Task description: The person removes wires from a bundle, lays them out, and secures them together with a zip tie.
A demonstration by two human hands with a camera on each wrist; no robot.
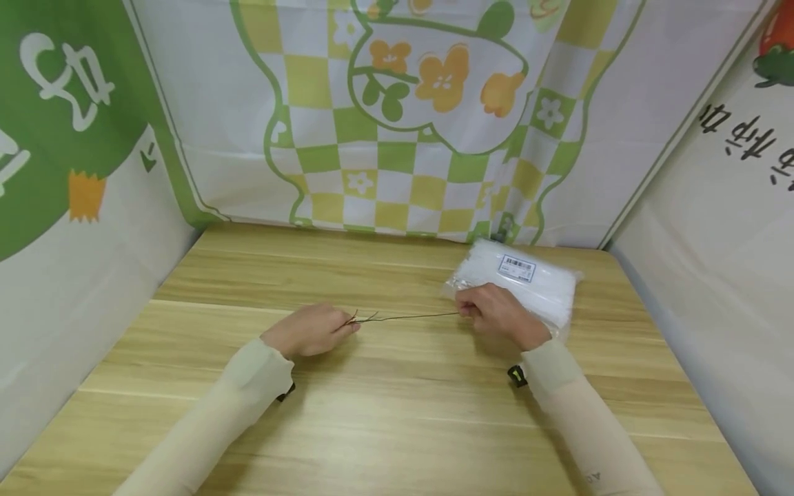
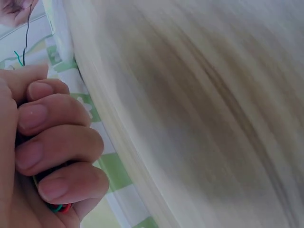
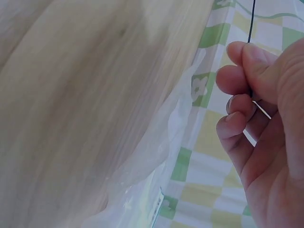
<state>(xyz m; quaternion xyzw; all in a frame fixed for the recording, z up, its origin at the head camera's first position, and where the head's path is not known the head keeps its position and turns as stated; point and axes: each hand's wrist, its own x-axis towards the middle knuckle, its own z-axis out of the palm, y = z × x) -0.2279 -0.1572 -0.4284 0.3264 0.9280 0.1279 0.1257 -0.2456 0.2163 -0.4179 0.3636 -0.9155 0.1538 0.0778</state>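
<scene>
My left hand (image 1: 313, 329) curls its fingers round a small bundle of thin coloured wires, most of it hidden in the palm. Red and green wire ends (image 2: 61, 207) peek out below the little finger in the left wrist view, and a green end (image 2: 18, 58) sticks up past the thumb. One black wire (image 1: 415, 317) runs nearly straight from the left fingertips across to my right hand (image 1: 496, 313). There the thumb and index finger pinch it, as the right wrist view shows. Both hands are held over the wooden table, the right one just in front of a clear plastic bag.
The clear bag (image 1: 546, 289) of white contents, with a barcode label (image 1: 517, 268), lies at the back right of the wooden table (image 1: 384, 427). Printed cloth (image 1: 397, 200) hangs behind the table, and more cloth walls stand at both sides.
</scene>
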